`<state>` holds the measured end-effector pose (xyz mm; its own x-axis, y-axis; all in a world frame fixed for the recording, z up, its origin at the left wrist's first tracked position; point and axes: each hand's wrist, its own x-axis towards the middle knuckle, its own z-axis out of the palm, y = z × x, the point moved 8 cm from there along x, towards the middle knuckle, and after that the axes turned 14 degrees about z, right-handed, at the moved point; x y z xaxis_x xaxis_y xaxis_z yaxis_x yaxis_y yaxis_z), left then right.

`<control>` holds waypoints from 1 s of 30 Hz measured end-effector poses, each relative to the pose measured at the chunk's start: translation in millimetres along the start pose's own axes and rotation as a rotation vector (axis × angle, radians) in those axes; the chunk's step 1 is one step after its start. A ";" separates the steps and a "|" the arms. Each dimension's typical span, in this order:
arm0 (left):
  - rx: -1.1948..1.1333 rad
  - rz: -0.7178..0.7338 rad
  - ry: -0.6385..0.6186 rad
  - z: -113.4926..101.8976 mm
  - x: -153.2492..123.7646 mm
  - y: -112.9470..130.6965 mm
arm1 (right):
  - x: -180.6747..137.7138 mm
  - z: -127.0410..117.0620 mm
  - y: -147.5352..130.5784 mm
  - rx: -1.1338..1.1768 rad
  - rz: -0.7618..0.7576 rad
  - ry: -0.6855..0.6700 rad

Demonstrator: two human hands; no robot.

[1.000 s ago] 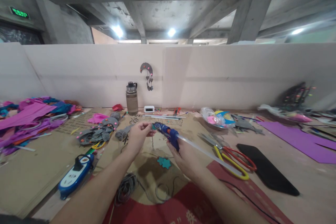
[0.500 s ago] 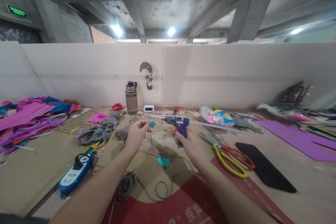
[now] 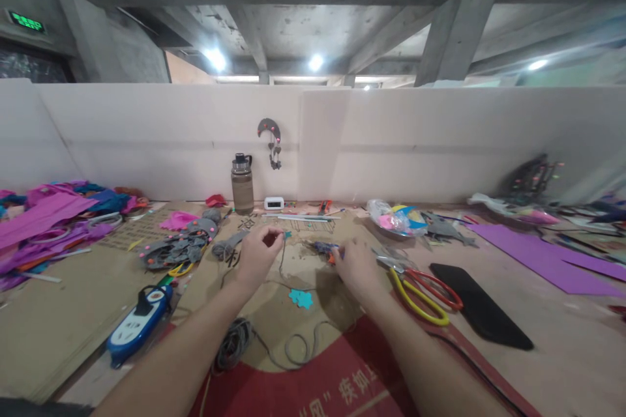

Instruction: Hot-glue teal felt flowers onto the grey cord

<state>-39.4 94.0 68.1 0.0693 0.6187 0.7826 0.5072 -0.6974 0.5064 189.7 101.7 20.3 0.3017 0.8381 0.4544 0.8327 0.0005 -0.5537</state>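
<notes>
My left hand (image 3: 261,254) is closed, pinching a small teal felt cutout (image 3: 287,234) at its fingertips. A grey cord (image 3: 282,264) hangs down from there. Over on the right, my right hand (image 3: 359,267) has its fingers round a blue hot glue gun (image 3: 321,247), which is low against the cardboard with its nozzle toward the left; the palm hides most of its body. Between my forearms lie more teal star-like felt pieces (image 3: 300,298). Nearer to me, a coil of grey cord (image 3: 233,344) rests with its loose end looping to the right.
Scissors (image 3: 420,293) with red and yellow handles and a black phone (image 3: 482,306) lie right. A power strip (image 3: 139,326) and grey felt pieces (image 3: 180,244) are left. Behind stand a bottle (image 3: 242,186) and a small white clock (image 3: 274,203). Purple felt (image 3: 552,257) lies far right.
My right hand has lowered the glue gun from mid-air to the cardboard and turned over it. My left hand still pinches the teal cutout, moved slightly right.
</notes>
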 end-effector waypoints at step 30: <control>-0.313 -0.259 -0.128 34.1 -16.2 7.3 | -31.0 7.0 -61.3 0.768 0.071 -0.299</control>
<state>-7.6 91.2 46.7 0.0900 0.8138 0.5741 0.2378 -0.5774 0.7811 126.0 79.4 35.3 0.1153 0.9599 0.2554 0.2340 0.2237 -0.9462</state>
